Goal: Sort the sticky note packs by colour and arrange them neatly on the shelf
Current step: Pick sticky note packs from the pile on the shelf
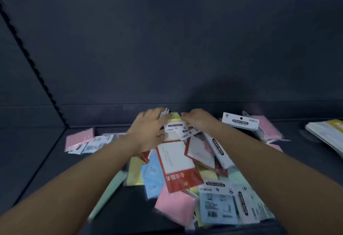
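Observation:
A jumbled heap of sticky note packs lies on the dark shelf [37,160]: yellow, blue, pink and green ones, with a red-edged pack [176,164] on top. My left hand [148,129] and my right hand [198,121] reach over the heap to its far side. Both press against a yellow pack [175,119] with a white header, the left hand's fingers curled around its left side, the right hand's fingertips touching its right edge. A pink pack [79,138] lies apart at the left. Another pink pack [267,125] with a white header sits at the right.
The shelf's dark back wall [167,49] rises just behind the hands. A slotted upright [31,64] runs diagonally at the left. A stack of flat plastic-wrapped packs [326,134] rests at the far right edge. Bare shelf surface shows at the left.

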Demonstrator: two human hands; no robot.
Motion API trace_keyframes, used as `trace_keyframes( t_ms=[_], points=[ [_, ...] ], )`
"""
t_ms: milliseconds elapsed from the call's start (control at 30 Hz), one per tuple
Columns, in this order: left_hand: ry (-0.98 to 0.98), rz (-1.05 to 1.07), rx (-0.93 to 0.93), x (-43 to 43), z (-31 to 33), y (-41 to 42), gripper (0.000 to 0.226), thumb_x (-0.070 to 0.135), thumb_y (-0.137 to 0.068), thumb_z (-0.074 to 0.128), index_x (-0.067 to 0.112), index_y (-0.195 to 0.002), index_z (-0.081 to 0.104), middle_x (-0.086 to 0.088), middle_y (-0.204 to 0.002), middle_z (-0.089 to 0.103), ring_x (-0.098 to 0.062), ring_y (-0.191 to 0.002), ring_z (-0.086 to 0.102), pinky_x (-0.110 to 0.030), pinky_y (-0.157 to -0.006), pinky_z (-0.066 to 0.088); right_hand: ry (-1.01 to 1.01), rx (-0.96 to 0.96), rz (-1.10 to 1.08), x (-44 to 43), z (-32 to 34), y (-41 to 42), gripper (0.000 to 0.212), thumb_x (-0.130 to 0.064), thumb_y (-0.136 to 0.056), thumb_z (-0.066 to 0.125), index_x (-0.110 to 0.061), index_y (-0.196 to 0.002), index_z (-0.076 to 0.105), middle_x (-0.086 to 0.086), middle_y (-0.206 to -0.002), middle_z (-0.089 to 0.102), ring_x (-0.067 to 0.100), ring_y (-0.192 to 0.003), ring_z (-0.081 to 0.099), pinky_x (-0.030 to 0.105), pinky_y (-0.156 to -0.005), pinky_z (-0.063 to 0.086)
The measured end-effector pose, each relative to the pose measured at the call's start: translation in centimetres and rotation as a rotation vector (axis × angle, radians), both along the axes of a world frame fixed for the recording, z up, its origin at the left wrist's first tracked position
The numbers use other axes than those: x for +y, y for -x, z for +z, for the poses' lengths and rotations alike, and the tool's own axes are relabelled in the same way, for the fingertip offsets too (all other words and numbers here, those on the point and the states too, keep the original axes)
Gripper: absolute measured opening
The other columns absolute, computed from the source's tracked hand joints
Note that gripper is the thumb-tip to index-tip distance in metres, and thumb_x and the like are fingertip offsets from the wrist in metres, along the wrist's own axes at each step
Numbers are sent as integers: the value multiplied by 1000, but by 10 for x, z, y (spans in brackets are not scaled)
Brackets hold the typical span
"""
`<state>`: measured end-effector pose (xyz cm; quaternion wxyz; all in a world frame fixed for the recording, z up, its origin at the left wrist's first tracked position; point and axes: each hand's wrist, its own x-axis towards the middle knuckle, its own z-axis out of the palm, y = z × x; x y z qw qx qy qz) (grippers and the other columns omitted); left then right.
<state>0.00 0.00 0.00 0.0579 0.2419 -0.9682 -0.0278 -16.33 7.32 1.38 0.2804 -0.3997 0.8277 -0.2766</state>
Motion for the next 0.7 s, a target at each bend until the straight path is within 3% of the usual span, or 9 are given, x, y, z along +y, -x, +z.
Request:
trace_keyframes(
  t_ms=[133, 267, 300, 367, 467, 600, 633, 700],
  points=[
    [115, 11, -130, -11, -3, 20, 53, 36, -93, 45, 23, -143, 33, -6, -152, 19, -26, -132, 28, -38, -108, 21, -34, -197, -90, -14, -1, -1, 34, -43, -89, 53, -10, -80, 56, 5, -69, 60, 17, -60, 57, 24, -56, 44],
    [256, -15, -64, -17, -12, 30, 40, 29, -93, 44, 17, -132, 44, -5, -140, 38, -24, -123, 38, -36, -104, 25, -160, 77, -75, -29, 0, 3, 36, -44, -87, 52, -15, -66, 50, 7, -84, 64, 22, -80, 62, 29, -69, 47],
    [272, -16, -56, -17, -14, 33, 39, 27, -93, 44, 17, -131, 46, -4, -138, 40, -23, -122, 38, -36, -105, 25, -198, 80, -69, -29, 1, 2, 37, -43, -88, 52, -15, -64, 48, 6, -82, 63, 21, -78, 60, 28, -68, 45],
    [285, -18, -42, -18, -19, 38, 40, 25, -93, 46, 18, -133, 46, -2, -138, 42, -22, -126, 36, -36, -108, 23, -234, -15, -74, -26, 3, 3, 37, -40, -89, 53, -13, -64, 48, 2, -66, 56, 14, -59, 53, 22, -54, 39],
    [276, -30, 14, -20, -25, 39, 43, 18, -90, 51, 19, -133, 49, 2, -135, 50, -21, -127, 38, -34, -108, 18, -135, -243, -188, -21, 3, 2, 27, -31, -87, 59, -11, -71, 54, 2, -62, 56, 13, -50, 52, 19, -45, 37],
    [295, -148, 224, -8, -20, 39, 31, 20, -62, 80, 17, -92, 73, 3, -92, 71, -22, -93, 64, -31, -91, 27, 140, -510, -313, -14, 4, 5, 15, -15, -81, 62, -2, -89, 60, 12, -72, 59, 22, -58, 56, 27, -55, 42],
    [286, -166, 283, -5, -19, 38, 32, 18, -61, 79, 16, -92, 73, 1, -93, 70, -24, -93, 65, -30, -90, 28, 201, -521, -318, -11, 6, 4, 14, -12, -80, 61, -2, -89, 60, 13, -73, 58, 23, -58, 57, 26, -53, 41],
    [146, -168, 399, 4, -15, 35, 40, 11, -71, 66, 13, -111, 65, -5, -119, 61, -26, -115, 54, -26, -98, 23, 313, -440, -323, -3, 14, 1, 10, -10, -81, 59, -6, -90, 57, 10, -73, 59, 21, -57, 57, 24, -50, 40]
  ],
)
